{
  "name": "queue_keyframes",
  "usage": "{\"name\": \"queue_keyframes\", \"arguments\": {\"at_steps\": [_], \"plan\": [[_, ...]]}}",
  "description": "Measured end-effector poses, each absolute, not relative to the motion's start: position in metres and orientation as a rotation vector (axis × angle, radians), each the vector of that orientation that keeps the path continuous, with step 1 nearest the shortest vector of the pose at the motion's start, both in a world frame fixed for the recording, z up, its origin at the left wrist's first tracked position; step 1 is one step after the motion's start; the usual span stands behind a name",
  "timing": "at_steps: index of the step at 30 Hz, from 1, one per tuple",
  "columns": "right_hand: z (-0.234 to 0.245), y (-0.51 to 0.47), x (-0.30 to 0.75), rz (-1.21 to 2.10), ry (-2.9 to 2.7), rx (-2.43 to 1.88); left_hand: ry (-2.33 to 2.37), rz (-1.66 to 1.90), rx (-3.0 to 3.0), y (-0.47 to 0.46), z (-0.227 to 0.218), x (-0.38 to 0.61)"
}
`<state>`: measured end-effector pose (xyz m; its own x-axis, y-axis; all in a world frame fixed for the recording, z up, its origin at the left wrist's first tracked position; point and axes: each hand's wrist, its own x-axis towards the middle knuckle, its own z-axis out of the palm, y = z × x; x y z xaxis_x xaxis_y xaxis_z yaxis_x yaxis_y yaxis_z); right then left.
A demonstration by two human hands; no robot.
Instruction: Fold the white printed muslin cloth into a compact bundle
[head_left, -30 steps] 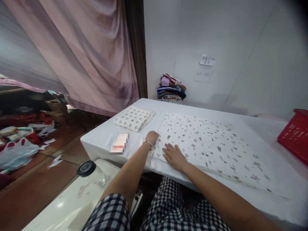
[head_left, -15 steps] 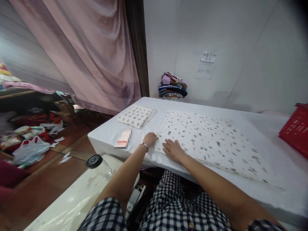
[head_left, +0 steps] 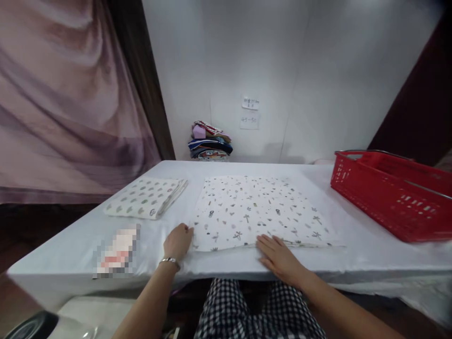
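A white cloth printed with small dark motifs [head_left: 254,209] lies spread flat on the white table [head_left: 353,254]. My left hand [head_left: 178,241], with a bracelet at the wrist, rests at the cloth's near left corner, fingers curled on its edge. Along the cloth's near edge lies my right hand [head_left: 278,256], flat with the fingers stretched out and pressing down.
A folded printed cloth [head_left: 146,203] lies at the left of the table. A blurred card [head_left: 118,249] sits near the front left. A red plastic basket [head_left: 391,190] stands at the right. Folded clothes [head_left: 210,141] are piled against the back wall, under paper notes [head_left: 250,112].
The view has swung right, so the table now faces me squarely and the red basket shows in full. My right hand has slid right along the cloth's near edge.
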<state>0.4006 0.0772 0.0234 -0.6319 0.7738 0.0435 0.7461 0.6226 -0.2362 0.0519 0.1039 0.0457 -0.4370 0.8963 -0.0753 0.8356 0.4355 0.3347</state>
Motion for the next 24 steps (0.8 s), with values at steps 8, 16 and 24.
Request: {"name": "queue_keyframes", "arguments": {"at_steps": [8,16,24], "plan": [[-0.002,0.077,0.569,-0.034,-2.265,-1.816,2.432,0.260,1.478,0.108,0.056,0.046],[0.024,0.106,0.616,0.116,-1.859,-2.159,2.385,0.193,1.536,0.099,0.055,0.051],[0.019,0.131,0.614,0.306,-1.794,-2.327,2.407,0.324,1.481,0.096,0.048,0.052]]}}
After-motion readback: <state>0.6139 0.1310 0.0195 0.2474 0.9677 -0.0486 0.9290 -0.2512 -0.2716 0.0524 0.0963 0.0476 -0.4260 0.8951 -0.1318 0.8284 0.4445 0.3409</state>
